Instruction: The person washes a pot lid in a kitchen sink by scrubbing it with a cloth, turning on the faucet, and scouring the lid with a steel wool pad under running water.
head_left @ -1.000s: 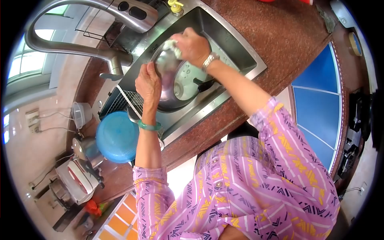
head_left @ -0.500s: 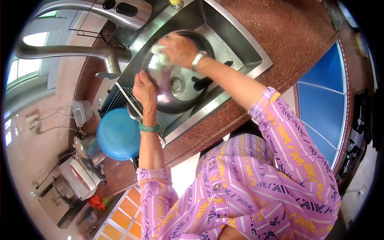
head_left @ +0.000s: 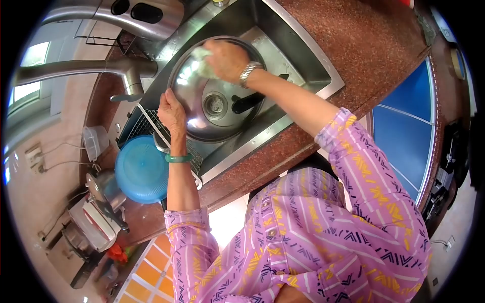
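Note:
A shiny round pot lid (head_left: pixel 197 113) with a black handle (head_left: pixel 247 103) is tilted over the steel sink (head_left: pixel 316 65). My left hand (head_left: pixel 173 112) grips its near-left rim, thumb up along the edge. In my right hand (head_left: pixel 228 61) is a pale cloth (head_left: pixel 203 63), pressed against the lid's upper part; motion blurs the fingers and cloth. A round, drain-like ring shows within the lid's outline. Part of the black handle is hidden behind my right forearm.
The faucet (head_left: pixel 126 76) stands left of the sink. A blue plastic lid or basin (head_left: pixel 142 169) and a wire rack (head_left: pixel 144 123) sit beside my left forearm. Red-brown countertop (head_left: pixel 364 45) surrounds the sink. Appliances (head_left: pixel 103 222) stand at lower left.
My left hand and the lid have shifted slightly left in view. My right hand still holds the cloth on the lid, moved only a little. The whole view has shifted slightly.

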Available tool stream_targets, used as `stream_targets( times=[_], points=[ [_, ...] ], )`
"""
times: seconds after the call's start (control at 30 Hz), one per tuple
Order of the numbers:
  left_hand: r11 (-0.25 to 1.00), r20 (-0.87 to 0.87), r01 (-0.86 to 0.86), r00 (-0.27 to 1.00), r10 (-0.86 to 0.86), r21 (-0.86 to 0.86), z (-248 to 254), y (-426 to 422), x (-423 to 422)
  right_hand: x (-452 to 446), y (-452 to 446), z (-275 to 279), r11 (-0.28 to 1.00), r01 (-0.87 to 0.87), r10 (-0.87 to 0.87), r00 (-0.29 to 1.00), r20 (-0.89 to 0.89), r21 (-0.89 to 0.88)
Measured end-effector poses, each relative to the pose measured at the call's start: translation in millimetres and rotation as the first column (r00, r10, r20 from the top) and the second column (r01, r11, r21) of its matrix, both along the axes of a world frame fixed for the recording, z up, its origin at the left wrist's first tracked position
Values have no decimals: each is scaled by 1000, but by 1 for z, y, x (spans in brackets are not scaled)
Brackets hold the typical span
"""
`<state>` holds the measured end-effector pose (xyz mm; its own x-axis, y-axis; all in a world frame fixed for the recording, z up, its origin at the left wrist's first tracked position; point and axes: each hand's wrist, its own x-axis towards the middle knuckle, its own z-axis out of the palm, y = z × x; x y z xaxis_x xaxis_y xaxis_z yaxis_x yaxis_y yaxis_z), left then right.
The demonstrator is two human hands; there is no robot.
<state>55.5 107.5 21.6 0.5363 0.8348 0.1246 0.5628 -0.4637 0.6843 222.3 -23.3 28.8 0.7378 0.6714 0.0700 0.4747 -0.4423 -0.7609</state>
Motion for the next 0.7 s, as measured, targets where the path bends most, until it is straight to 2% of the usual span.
stream_targets(
  times=[0.03, 0.1, 0.17, 0.2, 0.27, 0.3, 0.37, 0.4, 0.47, 0.5, 0.53, 0.57, 0.6, 0.63, 0.67, 0.7],
  points=[
    [1000, 8, 9, 1000, -9, 0, -2, -1, -1, -5, 3, 3, 992, -57, 34, 979, 199, 111],
    [1000, 42, 17, 999, -15, -26, -3, -1, -4, 5, 0, -2, 1000, 3, -8, 986, 168, 30],
    [998, 91, 14, 996, -9, -54, -5, 0, -3, 33, -13, -33, 979, 65, -54, 997, 60, -194],
    [999, 99, 5, 995, -2, -31, -7, 1, -4, 40, -30, -31, 953, 64, -72, 997, -18, -296],
    [999, 89, 1, 996, 2, -34, -2, 0, 0, 48, -53, -55, 885, 79, -103, 994, -28, -459],
    [999, 90, -2, 996, 6, -40, -4, 0, 0, 54, -61, -75, 883, 77, -100, 995, -26, -463],
    [999, 39, -34, 999, 35, -12, -6, 3, 1, 63, -66, -111, 653, -228, 55, 966, -254, -723],
    [999, 26, -31, 999, 32, -16, -7, 4, 0, 64, -66, -106, 652, -228, 56, 966, -254, -723],
    [999, 31, -25, 999, 26, -28, -10, 6, -2, 66, -67, -97, 718, -203, -45, 941, -335, -666],
    [999, 36, -17, 999, 18, -36, -10, 6, -3, 63, -63, -87, 812, -18, -161, 954, -254, -583],
    [999, 34, -20, 999, 21, -37, -14, 8, -5, 64, -55, -83, 893, 84, -189, 961, -201, -441],
    [999, 51, -26, 998, 28, -37, -20, 8, -9, 65, -39, -87, 954, 110, -159, 974, -160, -278],
    [999, 65, -28, 997, 30, -39, -25, 8, -12, 60, -27, -70, 988, 145, -147, 988, -48, -57],
    [999, 56, -24, 998, 27, -46, -26, 6, -12, 55, -16, -51, 990, 110, -104, 992, -69, 89],
    [999, 50, -28, 998, 30, -29, -25, 5, -11, 52, -6, -39, 984, 17, -16, 1000, -8, 178],
    [999, 45, -37, 998, 37, -12, -24, 3, -10, 51, 1, -38, 984, -72, 60, 995, 79, 160]
  ],
)
